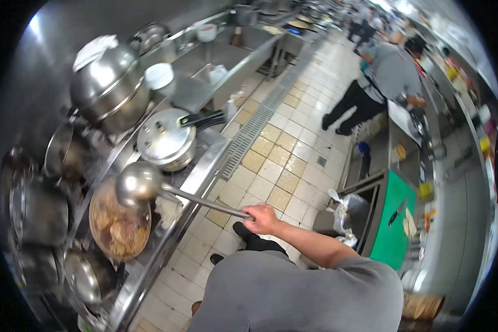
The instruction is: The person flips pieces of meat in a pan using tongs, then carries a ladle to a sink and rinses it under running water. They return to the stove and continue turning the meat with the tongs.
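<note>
My right hand [261, 219] is closed around the end of the long handle of a metal ladle [139, 185]. The ladle's round bowl hangs over the upper edge of a wide pan [120, 224] that holds brown food in liquid. Beside the pan lies a crumpled pale cloth [168, 211]. A pressure cooker [167, 139] with a black handle and its lid on stands just above the ladle. Of my left hand [196, 307], only a small bit shows at the left edge of my grey shirt, and its fingers are hidden.
A big steamer pot [109, 88] and several lidded pots stand along the left wall. Beyond them is a metal sink [232, 47]. On the right, a knife [398, 211] lies on a green board [387, 227]. A person [392, 74] works farther up the tiled aisle.
</note>
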A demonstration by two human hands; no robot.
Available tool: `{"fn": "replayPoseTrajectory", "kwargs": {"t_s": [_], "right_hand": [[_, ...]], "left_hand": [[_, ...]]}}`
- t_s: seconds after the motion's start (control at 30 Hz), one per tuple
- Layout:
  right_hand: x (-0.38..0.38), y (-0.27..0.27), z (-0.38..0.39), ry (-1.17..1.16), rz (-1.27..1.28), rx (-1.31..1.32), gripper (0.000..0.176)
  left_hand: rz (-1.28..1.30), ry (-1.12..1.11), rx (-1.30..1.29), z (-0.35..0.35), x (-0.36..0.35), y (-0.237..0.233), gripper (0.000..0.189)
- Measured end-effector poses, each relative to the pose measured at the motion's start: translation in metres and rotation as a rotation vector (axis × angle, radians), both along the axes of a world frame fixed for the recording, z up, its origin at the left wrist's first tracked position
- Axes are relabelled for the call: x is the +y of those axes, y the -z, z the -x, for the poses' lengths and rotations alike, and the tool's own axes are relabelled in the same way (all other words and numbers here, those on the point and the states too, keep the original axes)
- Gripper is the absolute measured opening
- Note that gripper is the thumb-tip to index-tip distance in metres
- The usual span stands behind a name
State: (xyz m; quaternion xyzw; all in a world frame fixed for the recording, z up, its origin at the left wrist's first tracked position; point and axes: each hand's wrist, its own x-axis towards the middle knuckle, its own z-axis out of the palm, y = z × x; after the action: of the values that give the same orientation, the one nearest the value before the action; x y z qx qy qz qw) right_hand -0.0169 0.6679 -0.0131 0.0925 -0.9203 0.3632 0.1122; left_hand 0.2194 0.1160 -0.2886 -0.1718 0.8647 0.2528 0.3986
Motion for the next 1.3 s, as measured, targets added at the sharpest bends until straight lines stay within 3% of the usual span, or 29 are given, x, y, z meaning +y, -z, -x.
{"fn": "replayPoseTrajectory", "kwargs": {"t_s": [0.03, 0.1, 0.17, 0.3, 0.33, 0.37, 0.4, 0.43, 0.53, 0.6, 0.77, 0.83, 0.87, 0.97, 1.07, 1.13, 1.3], "right_hand": [[0.025, 0.008, -0.016, 0.101, -0.010, -0.028, 0.026], [0.068, 0.020, -0.056, 0.430, 0.071, -0.361, 0.018], [0.106, 0.042, -0.104, 0.798, 0.070, -0.473, 0.019], [0.157, 0.044, -0.176, 0.991, 0.018, -0.626, 0.030], [0.162, 0.051, -0.182, 1.001, 0.037, -0.613, 0.030], [0.169, 0.059, -0.185, 1.008, 0.068, -0.658, 0.033], [0.180, 0.065, -0.187, 1.016, 0.096, -0.709, 0.036], [0.185, 0.068, -0.181, 1.036, 0.148, -0.691, 0.037], [0.206, 0.108, -0.154, 1.077, 0.285, -0.477, 0.035], [0.222, 0.094, -0.119, 1.062, 0.297, -0.377, 0.031], [0.272, 0.038, -0.044, 1.067, 0.387, -0.388, 0.031], [0.295, 0.028, -0.023, 1.100, 0.448, -0.428, 0.031], [0.308, 0.031, -0.015, 1.103, 0.439, -0.399, 0.032], [0.345, 0.055, 0.004, 1.138, 0.399, -0.431, 0.032], [0.379, 0.040, 0.021, 1.224, 0.356, -0.561, 0.033], [0.403, 0.030, 0.034, 1.330, 0.257, -0.675, 0.037], [0.448, 0.022, 0.039, 1.468, 0.247, -0.702, 0.042]], "left_hand": [[0.000, 0.062, -0.016, 0.022, -0.003, 0.002, 0.060], [0.013, 0.196, -0.037, 0.069, -0.006, 0.007, 0.057], [0.016, 0.302, -0.011, 0.119, -0.001, 0.014, 0.054], [0.019, 0.427, 0.165, 0.236, 0.071, -0.015, 0.049], [-0.018, 0.363, 0.207, 0.264, 0.084, 0.025, 0.048], [-0.057, 0.301, 0.251, 0.287, 0.110, 0.033, 0.046], [-0.136, 0.124, 0.168, 0.299, 0.144, 0.022, 0.045], [-0.202, -0.061, 0.098, 0.313, 0.206, -0.039, 0.044], [-0.211, 0.080, 0.046, 0.353, 0.301, -0.040, 0.044], [-0.243, 0.416, 0.229, 0.380, 0.362, -0.040, 0.046], [-0.387, 0.586, 0.214, 0.445, 0.479, -0.061, 0.045], [-0.492, 0.402, 0.091, 0.470, 0.529, -0.082, 0.045], [-0.492, 0.429, 0.106, 0.489, 0.554, -0.084, 0.045], [-0.523, 0.336, 0.056, 0.540, 0.618, -0.078, 0.044], [-0.582, 0.338, 0.097, 0.587, 0.675, -0.068, 0.039], [-0.672, 0.197, -0.080, 0.628, 0.707, -0.052, 0.036], [-0.640, 0.261, -0.032, 0.718, 0.797, -0.045, 0.037]]}}
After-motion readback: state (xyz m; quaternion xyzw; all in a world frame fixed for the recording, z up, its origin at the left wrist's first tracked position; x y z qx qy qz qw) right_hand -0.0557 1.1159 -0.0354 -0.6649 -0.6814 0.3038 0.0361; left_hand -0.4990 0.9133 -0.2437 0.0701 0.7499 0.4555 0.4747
